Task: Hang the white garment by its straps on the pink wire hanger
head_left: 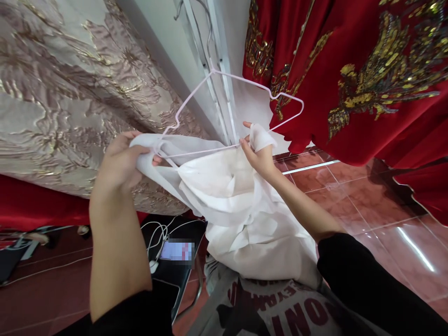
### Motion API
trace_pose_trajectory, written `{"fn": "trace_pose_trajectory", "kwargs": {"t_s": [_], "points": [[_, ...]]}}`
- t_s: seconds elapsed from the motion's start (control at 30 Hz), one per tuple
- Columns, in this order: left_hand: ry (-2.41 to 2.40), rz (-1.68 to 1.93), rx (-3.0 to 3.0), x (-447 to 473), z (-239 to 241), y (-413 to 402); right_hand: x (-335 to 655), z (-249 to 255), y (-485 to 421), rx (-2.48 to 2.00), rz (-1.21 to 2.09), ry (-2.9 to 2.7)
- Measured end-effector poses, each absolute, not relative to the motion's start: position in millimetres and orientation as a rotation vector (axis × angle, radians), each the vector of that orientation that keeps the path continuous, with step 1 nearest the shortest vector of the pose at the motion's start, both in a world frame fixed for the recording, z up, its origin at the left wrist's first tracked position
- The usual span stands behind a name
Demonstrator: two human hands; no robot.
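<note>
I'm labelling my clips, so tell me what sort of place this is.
Probably a dress shop or garment workroom, though I can't tell which: a red fabric with gold sequins and a pale floral fabric hang near a white garment and a pink hanger.

We cannot read the phone screen (171,250), its right end pixelated. The white garment (241,205) hides part of our right hand (261,156) and some lettering (297,315). Our view's edges crop the red sequined garment (367,133).
</note>
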State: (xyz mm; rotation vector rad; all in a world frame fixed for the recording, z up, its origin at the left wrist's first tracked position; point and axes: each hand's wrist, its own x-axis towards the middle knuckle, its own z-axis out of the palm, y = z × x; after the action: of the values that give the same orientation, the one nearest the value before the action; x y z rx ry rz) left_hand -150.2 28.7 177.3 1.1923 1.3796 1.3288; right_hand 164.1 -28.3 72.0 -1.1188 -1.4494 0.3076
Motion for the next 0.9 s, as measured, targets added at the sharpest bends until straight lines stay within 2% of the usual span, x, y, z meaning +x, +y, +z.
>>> {"fn": "trace_pose_trajectory", "kwargs": {"t_s": [0.13,0.23,0.37,0.5,0.8,0.9], "points": [[1.162,1.517,1.257,-116,199,33,159,75,-31,-1.111,0.329,-1.425],[1.075,1.491,1.447,-93,211,35,161,77,-33,-1.114,0.333,-1.418],[1.376,1.278,1.958,-79,217,25,165,77,-32,-1.112,0.285,-1.437],[1.672,1.112,2.293,-84,211,14,167,79,-31,-1.099,0.274,-1.449],[1.548,1.373,2.337,-71,179,20,167,89,-34,-1.065,0.381,-1.449],[1.571,1.404,2.358,-71,177,16,181,98,-42,-0.985,0.600,-1.466]]}}
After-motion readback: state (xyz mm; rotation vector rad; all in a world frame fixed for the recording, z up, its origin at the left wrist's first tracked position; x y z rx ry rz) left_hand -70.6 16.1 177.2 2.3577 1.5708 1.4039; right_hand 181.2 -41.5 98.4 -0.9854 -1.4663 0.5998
